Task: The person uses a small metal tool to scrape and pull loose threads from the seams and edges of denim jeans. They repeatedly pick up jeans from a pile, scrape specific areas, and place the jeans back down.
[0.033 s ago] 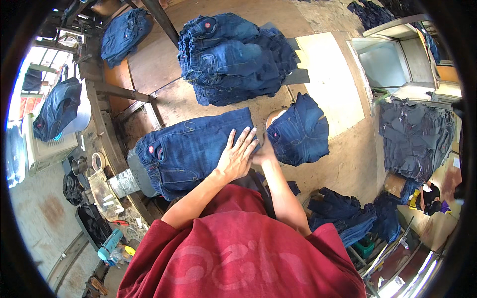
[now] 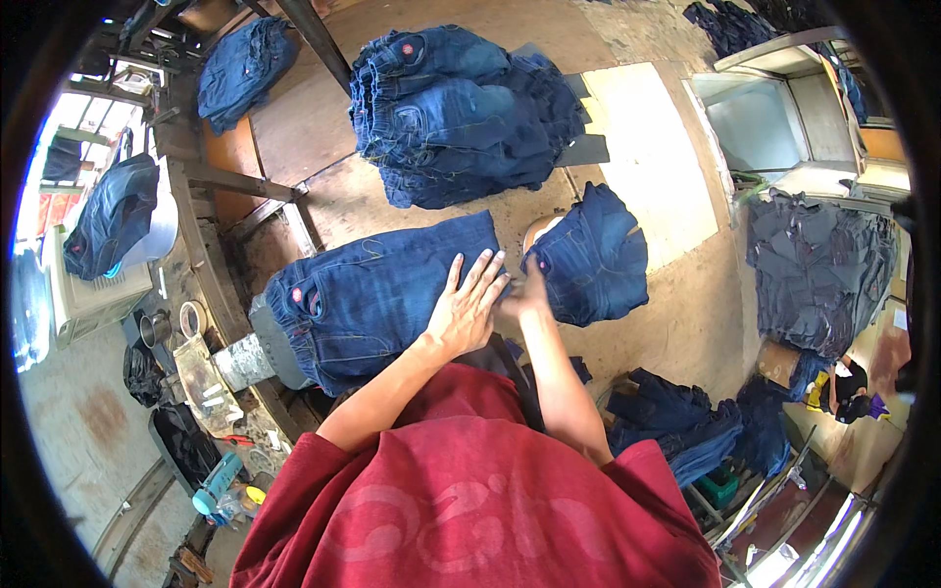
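A pair of blue denim jeans (image 2: 377,284) with an elastic waistband lies flattened in front of me, its waist pulled toward a grey padded board at the left. My left hand (image 2: 469,306) rests flat on the leg part near its right end, fingers stretched out. Close beside it, my right hand (image 2: 525,294) is at the hem end, between these jeans and a folded denim piece (image 2: 593,260) on the right. The right fingers reach the left edge of that piece. They are partly hidden and blurred, so whether they grip it cannot be told.
Beyond my hands stands a big pile of jeans (image 2: 461,118). Another denim bundle (image 2: 245,73) lies far left. Grey garments (image 2: 823,269) are heaped at the right, with loose denim (image 2: 676,421) below. A wooden post (image 2: 314,44) and a tape roll (image 2: 193,318) are at the left.
My right hand has shifted slightly up and right, its fingers now at the folded denim piece. My left hand stays in place on the jeans.
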Demonstrator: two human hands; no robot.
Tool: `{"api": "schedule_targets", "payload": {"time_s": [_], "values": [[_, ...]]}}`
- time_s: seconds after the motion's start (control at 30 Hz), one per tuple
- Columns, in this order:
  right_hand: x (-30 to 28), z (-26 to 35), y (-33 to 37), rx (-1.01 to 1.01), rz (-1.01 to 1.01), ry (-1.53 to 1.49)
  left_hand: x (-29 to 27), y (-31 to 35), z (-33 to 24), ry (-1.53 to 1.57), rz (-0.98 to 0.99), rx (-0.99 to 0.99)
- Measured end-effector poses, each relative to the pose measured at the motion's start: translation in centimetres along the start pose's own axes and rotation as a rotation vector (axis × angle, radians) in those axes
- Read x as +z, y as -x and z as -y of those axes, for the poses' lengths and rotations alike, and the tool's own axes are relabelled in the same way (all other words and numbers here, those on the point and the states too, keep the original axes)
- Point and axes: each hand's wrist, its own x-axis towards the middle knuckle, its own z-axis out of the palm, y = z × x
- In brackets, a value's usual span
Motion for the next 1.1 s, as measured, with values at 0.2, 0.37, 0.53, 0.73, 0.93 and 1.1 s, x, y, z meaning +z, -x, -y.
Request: {"api": "schedule_targets", "payload": {"time_s": [0.2, 0.37, 0.53, 0.73, 0.93, 1.1], "values": [[4.4, 10.6, 2.8, -0.736, -0.356, -0.006, 0.1, 0.0, -0.2, 0.102, -0.064, -0.011], [11.0, 12.6, 15.6, -1.414, -0.194, 0.131, 0.4, -1.9, -1.3, -0.045, 0.046, -0.029], [17.3, 2.4, 24.1, -1.674, 0.146, 0.475, 2.1, -1.7, -2.7, 0.026, -0.219, -0.123], [17.5, -15.9, 19.6, -1.787, 0.511, 1.233, 2.9, 0.6, -3.2, -0.016, -0.203, -0.145], [14.4, -23.5, 11.8, -1.708, 0.983, 1.828, 3.9, 1.2, -3.1, 0.026, -0.239, -0.175], [17.7, -21.5, 14.4, -1.311, 0.998, 2.089, 3.3, 0.9, -2.9, 0.084, -0.276, -0.18]]}}
